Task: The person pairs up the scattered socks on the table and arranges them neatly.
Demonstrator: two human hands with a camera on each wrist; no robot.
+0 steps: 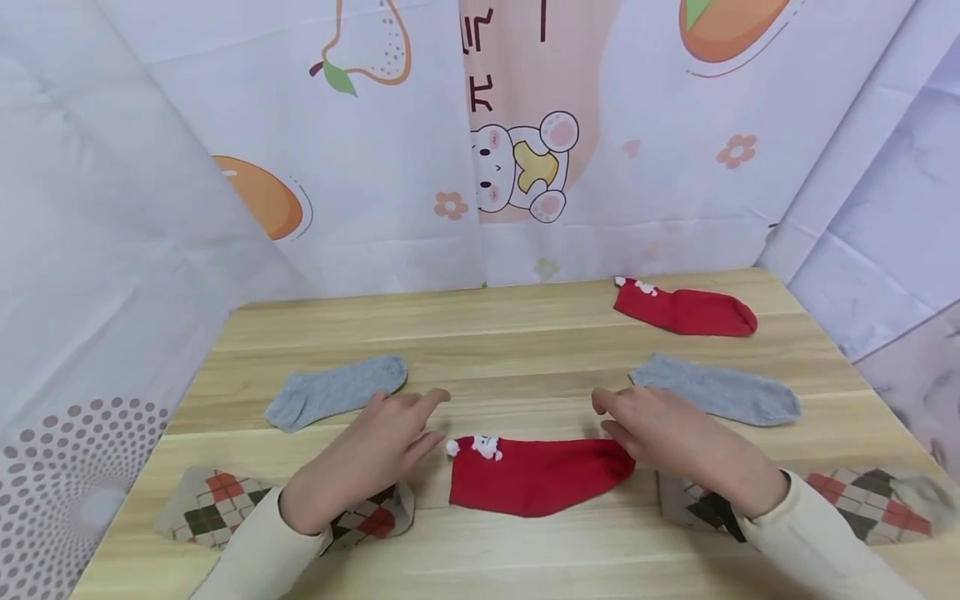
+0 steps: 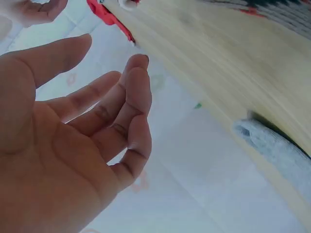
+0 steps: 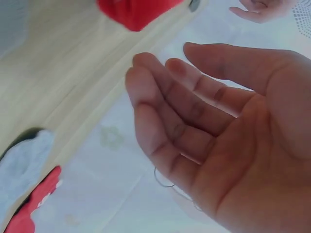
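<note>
Left fingers [image 2: 138,94] loosely curved | right fingers [image 3: 151,128] likewise | both near middle red sock [image 1: 528,479], contact unclear

Sideways dark characters [image 1: 480,93] on the backdrop cloth [image 1: 375,183] are too fragmentary to read.

Left hand [image 1: 382,437]: knuckles up in the head view, relaxed, pointing inward and forward
Left fingers [image 2: 138,92]: loosely curled, tips bunched together
Left thumb [image 2: 63,53]: nearly straight, apart from the fingers
Right hand [image 1: 660,425]: turned toward the left one, well apart from it, relaxed
Right fingers [image 3: 150,121]: gently bent, with the palm showing to the wrist camera
Right thumb [image 3: 228,60]: extended, separate from the fingertips
Forearms: reaching in from the lower corners, angled toward each other
Sleeves [image 1: 825,542]: cream, leaving both wrists [image 1: 307,496] bare
</note>
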